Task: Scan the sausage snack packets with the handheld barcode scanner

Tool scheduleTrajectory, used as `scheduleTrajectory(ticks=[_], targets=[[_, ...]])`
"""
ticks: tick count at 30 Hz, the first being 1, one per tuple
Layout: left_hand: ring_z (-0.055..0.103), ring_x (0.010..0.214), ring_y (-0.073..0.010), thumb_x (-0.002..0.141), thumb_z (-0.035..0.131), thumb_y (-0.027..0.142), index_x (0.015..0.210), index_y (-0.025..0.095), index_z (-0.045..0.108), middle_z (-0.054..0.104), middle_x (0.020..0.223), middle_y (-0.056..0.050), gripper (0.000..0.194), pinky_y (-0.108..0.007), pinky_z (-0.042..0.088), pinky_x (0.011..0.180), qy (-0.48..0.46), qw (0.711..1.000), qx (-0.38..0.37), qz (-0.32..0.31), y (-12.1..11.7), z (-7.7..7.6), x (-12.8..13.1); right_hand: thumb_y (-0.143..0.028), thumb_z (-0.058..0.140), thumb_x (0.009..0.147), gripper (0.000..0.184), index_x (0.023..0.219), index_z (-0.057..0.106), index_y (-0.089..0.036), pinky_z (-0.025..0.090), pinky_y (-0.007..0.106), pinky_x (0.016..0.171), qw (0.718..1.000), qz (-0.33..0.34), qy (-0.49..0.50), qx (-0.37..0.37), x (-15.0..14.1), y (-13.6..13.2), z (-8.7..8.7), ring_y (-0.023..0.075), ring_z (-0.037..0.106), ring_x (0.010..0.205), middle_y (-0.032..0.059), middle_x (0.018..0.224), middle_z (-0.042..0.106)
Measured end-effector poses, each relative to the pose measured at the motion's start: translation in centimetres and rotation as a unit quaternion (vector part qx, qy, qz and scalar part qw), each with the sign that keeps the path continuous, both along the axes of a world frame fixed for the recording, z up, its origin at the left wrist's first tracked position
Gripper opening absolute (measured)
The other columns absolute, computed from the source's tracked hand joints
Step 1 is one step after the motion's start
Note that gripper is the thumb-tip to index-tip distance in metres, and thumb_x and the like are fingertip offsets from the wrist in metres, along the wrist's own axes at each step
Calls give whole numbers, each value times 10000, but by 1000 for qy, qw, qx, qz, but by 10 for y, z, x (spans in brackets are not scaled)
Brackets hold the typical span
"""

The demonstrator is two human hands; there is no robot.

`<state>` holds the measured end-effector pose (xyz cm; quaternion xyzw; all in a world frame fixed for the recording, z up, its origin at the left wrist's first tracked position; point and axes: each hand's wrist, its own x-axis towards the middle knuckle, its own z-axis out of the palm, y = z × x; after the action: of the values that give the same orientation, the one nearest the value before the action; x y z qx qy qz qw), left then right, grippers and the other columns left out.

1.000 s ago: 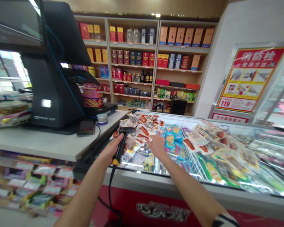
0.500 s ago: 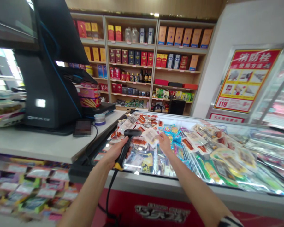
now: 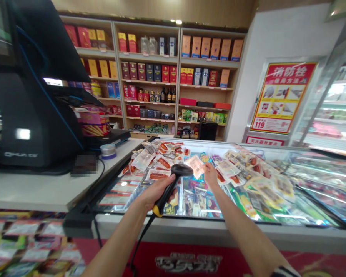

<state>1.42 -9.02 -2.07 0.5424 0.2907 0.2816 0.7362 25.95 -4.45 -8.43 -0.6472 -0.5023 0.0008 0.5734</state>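
Observation:
My left hand (image 3: 159, 191) is wrapped around the handle of a black and yellow barcode scanner (image 3: 170, 188), whose head points right. In my right hand (image 3: 211, 176) is the edge of a small flat plastic food packet (image 3: 195, 166), pinched between fingers and thumb. A reddish-orange glow lies on the packet, and the scanner's head is just left of it, slightly apart. Both hands are above the glass top of a chest freezer (image 3: 187, 227). Sealed sausage packets (image 3: 158, 176) lie in a loose pile behind the scanner.
More food packets (image 3: 256, 169) lie on the freezer's right side. At the left, a checkout terminal (image 3: 31, 115) and a roll of tape (image 3: 108, 151) stand on a white counter (image 3: 40, 192). The scanner's cord (image 3: 141, 238) hangs in front of the freezer. Shelves of boxes (image 3: 150, 73) stand behind.
The view has turned right. Against the freezer, both hands have shifted right; the scanner's head now points more toward the packet, and a reddish glow has appeared on it.

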Motion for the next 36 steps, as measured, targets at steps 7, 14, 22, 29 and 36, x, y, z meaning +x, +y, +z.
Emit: scheduleTrajectory(ticks=[7, 14, 22, 29, 36], targets=[[465, 405, -69, 678, 498, 474, 806, 124, 544, 518, 537, -2, 376, -175, 322, 380, -10, 1000, -28, -8, -1, 0, 12, -353, 324, 719, 281, 731, 529, -162, 367, 232, 641, 1000, -18, -6, 4, 11, -5, -1, 151, 515, 681, 30, 694, 576], [463, 399, -63, 691, 482, 473, 821, 117, 541, 532, 547, -12, 383, -172, 342, 378, -46, 996, -70, -8, -3, 6, 18, -361, 295, 742, 334, 780, 545, -144, 374, 232, 638, 998, -67, 15, 0, 16, -4, -2, 155, 526, 681, 51, 707, 591], [465, 381, -62, 708, 473, 452, 768, 123, 526, 531, 527, -13, 339, -163, 352, 349, -40, 994, -43, 96, 13, 5, -5, -289, 354, 757, 298, 899, 566, -134, 364, 284, 643, 948, -226, -115, -193, 57, -22, -7, 210, 558, 737, 105, 770, 617], [473, 379, -71, 718, 474, 424, 698, 135, 493, 532, 510, -10, 290, -171, 373, 343, -44, 987, -52, 147, 23, 1, -36, -302, 336, 784, 318, 985, 527, -147, 356, 291, 628, 917, -283, -147, -239, 77, -32, -8, 208, 556, 740, 106, 773, 599], [480, 383, -78, 712, 481, 426, 732, 140, 498, 542, 517, -10, 287, -180, 381, 347, -48, 981, -66, 173, 27, -5, -56, -267, 397, 753, 248, 930, 536, -164, 293, 321, 802, 942, -245, -229, -29, 27, -23, 21, 215, 432, 965, 80, 992, 536]])
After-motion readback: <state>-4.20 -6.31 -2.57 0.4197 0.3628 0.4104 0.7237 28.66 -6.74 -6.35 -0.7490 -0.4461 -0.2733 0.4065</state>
